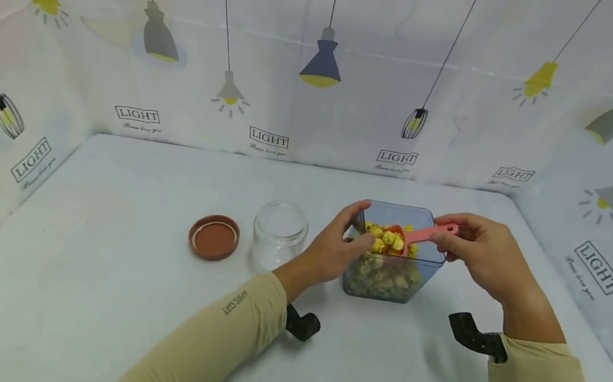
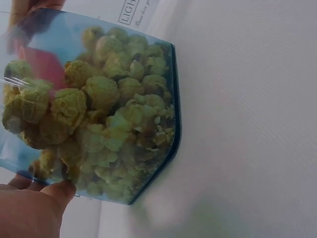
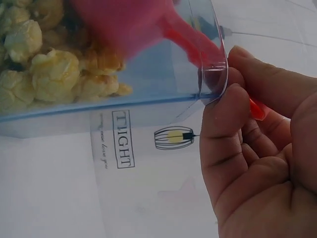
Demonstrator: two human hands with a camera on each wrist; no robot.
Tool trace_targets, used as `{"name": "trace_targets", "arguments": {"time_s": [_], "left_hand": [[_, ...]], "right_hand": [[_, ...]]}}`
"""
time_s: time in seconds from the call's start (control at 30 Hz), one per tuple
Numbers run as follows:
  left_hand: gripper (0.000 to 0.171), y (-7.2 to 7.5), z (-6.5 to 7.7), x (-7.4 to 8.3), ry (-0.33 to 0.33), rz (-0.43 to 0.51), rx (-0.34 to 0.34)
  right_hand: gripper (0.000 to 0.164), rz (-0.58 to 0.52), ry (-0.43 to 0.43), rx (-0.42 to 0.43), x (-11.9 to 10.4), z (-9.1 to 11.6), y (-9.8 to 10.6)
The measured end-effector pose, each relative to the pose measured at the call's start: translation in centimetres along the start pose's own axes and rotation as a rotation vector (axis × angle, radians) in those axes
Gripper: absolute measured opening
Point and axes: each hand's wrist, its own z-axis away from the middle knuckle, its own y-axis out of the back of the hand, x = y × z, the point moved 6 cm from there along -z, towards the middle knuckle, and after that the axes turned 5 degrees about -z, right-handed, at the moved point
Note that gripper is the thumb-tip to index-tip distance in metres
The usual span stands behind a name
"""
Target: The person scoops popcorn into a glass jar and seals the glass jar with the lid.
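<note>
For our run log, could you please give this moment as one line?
left hand: grips blue bin | right hand: pinches pink scoop | scoop: among popcorn | glass jar: beside brown lid

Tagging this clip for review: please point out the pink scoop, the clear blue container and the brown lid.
Pink scoop [image 1: 426, 233]: head view, on its handle.
Clear blue container [image 1: 400, 215]: head view, on its bare far wall.
Brown lid [image 1: 214, 240]: head view, mid-face.
</note>
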Motion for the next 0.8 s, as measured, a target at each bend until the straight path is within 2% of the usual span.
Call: {"name": "trace_targets", "arguments": {"time_s": [0.43, 0.67, 0.8], "left_hand": [[0.056, 0.1, 0.3, 0.0, 0.026, 0.036, -0.011], [0.057, 0.2, 0.2, 0.2, 0.004, 0.054, -0.023], [0.057, 0.2, 0.1, 0.2, 0.018, 0.041, -0.021]], "right_hand": [[0.041, -0.200, -0.008, 0.053, 0.5, 0.1, -0.1], [0.043, -0.266, -0.044, 0.086, 1.1, 0.0, 0.1], [0.045, -0.282, -0.054, 0.104, 1.4, -0.2, 0.1]]}}
